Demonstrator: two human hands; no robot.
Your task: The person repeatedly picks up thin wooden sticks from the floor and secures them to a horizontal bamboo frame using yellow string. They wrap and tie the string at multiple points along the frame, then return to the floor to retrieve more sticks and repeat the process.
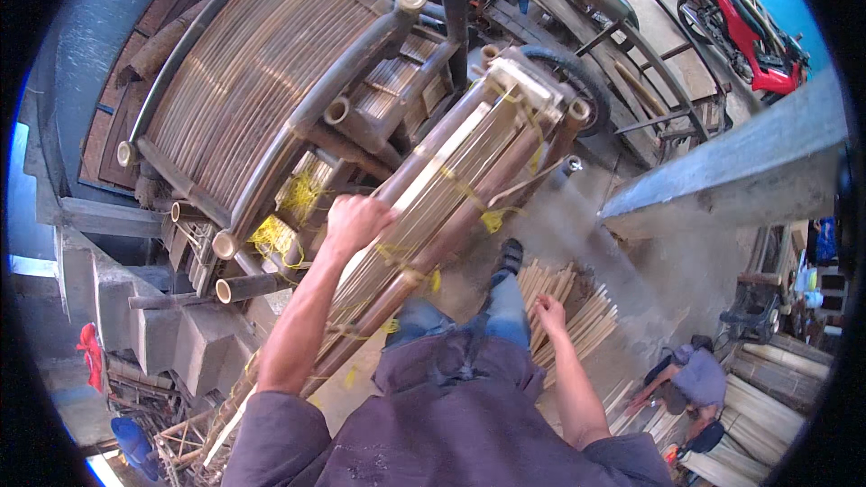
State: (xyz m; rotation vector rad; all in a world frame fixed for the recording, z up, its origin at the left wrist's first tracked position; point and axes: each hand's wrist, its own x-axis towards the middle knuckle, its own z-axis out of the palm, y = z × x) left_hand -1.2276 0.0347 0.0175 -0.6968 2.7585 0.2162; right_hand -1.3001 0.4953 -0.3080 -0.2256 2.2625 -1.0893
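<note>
A long bamboo frame (451, 215) lies slantwise in front of me, its dark poles flanking thin pale slats (448, 155). Yellow string (492, 219) ties it in several places. My left hand (359, 221) is closed over the near-left side of this frame, fingertips hidden among the slats. My right hand (548, 314) hangs apart from the frame, to the right of my legs. Its fingers are curled together, and whatever they may hold is too small to make out. Below it, a spread of cut bamboo sticks (582, 316) covers part of the floor.
A large bamboo rack (262, 63) stands at the far left, with a tangle of yellow string (298, 198) beside it. To the right rises a concrete pillar (731, 162). Another person (695, 379) crouches at the lower right by split bamboo. A red motorcycle (735, 22) stands far right.
</note>
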